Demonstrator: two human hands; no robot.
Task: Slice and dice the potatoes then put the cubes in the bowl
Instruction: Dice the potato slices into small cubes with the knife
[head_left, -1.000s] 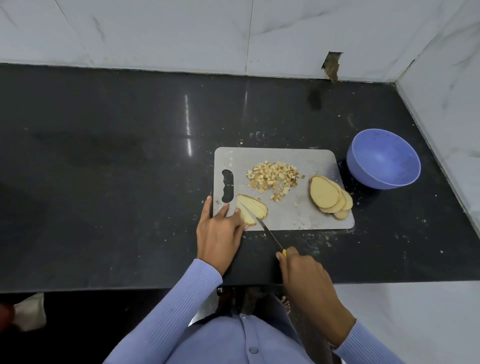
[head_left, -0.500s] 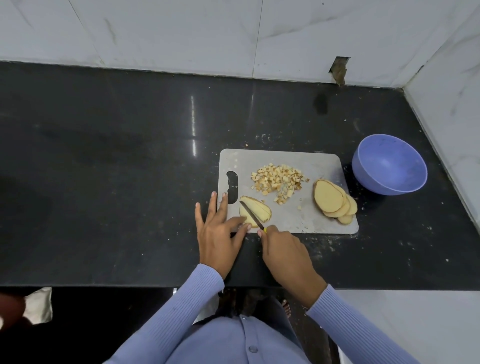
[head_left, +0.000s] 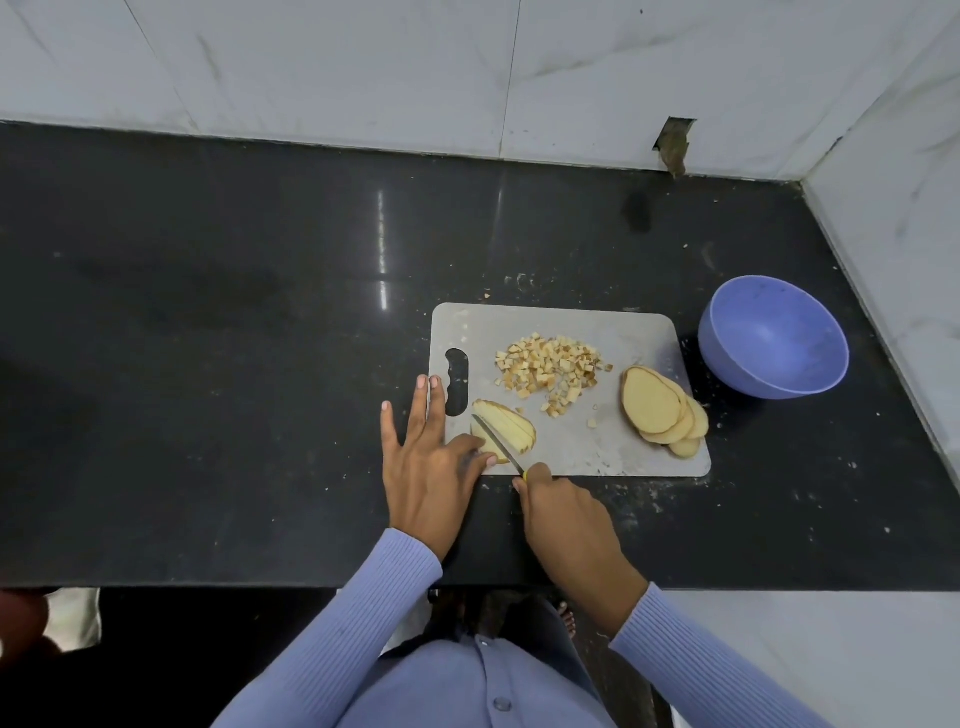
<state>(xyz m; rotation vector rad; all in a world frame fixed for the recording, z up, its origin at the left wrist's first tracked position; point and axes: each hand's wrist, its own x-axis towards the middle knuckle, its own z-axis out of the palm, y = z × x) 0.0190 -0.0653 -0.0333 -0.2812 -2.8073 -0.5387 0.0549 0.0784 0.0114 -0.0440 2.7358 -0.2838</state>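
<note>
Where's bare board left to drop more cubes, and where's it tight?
Free: cutting board far-right corner above the slice stack, and the near strip between the cube pile and the front edge. Tight: near-left corner, where left hand, knife and cut potato crowd.

knife handle (head_left: 525, 474) hidden in right hand (head_left: 563, 512)

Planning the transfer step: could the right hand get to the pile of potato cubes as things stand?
Probably yes, once free. The right hand grips the knife, busy on the potato slices near the left hand. The potato cubes lie uncovered mid cutting board, with nothing between.
</note>
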